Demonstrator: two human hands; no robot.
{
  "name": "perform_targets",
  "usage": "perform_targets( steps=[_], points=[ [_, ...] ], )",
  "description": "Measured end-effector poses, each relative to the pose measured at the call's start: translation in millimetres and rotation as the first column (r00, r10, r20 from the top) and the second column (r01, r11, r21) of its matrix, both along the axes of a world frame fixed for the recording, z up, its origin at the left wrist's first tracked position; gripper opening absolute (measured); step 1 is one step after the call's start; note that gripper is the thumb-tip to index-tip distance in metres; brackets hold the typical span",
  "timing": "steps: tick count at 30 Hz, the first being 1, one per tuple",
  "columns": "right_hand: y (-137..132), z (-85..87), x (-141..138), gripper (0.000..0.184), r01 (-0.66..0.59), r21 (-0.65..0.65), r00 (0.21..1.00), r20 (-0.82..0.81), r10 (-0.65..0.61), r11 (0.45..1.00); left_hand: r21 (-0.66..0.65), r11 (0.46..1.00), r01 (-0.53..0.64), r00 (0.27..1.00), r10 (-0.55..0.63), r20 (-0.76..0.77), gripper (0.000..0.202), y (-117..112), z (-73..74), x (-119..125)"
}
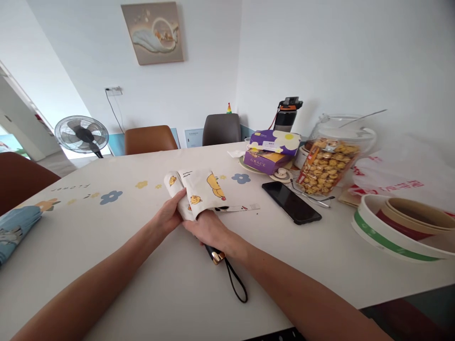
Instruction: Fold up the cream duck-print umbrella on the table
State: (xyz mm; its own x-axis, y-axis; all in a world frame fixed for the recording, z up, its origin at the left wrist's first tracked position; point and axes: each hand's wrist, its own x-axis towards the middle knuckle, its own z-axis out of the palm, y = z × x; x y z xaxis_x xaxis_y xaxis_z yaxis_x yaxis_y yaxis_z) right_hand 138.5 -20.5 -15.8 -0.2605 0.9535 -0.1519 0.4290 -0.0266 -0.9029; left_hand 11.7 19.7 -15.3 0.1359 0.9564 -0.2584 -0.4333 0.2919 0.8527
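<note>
A cream folding umbrella (199, 185) printed with yellow ducks lies between my hands over the table, its canopy folded around the shaft. My left hand (170, 212) grips the left side of the cloth, thumb on top. Around the lower end of the canopy, by the handle, my right hand (210, 231) is closed, its fingers partly hidden under a fold. A loose fabric strap (243, 208) sticks out to the right. Below my right hand show the black and gold handle (217, 255) and a black wrist loop (237, 282).
To the right are a black phone (291, 202), eyeglasses (313, 196), a pitcher with a snack bag (325, 163), purple boxes (265, 160), a bottle (286, 116) and paper bowls (391, 237). Another folded blue umbrella (17, 229) lies at the left edge of the table (142, 279).
</note>
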Motion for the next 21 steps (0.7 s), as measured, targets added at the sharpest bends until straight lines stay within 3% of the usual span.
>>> perform_targets(
  steps=[5,11,14,17,21],
  points=[
    [-2.2,-4.2,-2.2,0.049,-0.026,-0.165,0.962,-0.272,-0.02,0.986,-0.027,0.996,-0.083,0.993,0.085,0.08,0.04,4.5,-2.1,-5.6],
    [-7.6,-6.0,-8.2,0.043,-0.207,-0.213,0.714,-0.701,-0.002,0.955,-0.019,1.0,0.0,0.997,0.001,0.079,0.041,-0.5,15.2,-4.7],
    [-10.6,-5.2,-9.2,0.037,-0.311,-0.256,0.639,-0.769,0.002,0.915,-0.069,0.996,0.049,0.999,-0.049,0.001,0.04,-0.1,15.7,-6.5],
    [-8.9,-5.7,-7.5,0.037,-0.313,-0.293,0.624,-0.781,-0.038,0.904,-0.194,0.98,0.051,0.992,-0.072,-0.101,0.04,3.6,11.0,-8.8],
    [-3.7,-7.2,-5.4,0.039,-0.345,-0.36,0.6,-0.795,-0.092,0.867,-0.197,0.976,0.09,0.993,-0.102,-0.052,0.038,6.9,5.3,-9.3]
  ],
)
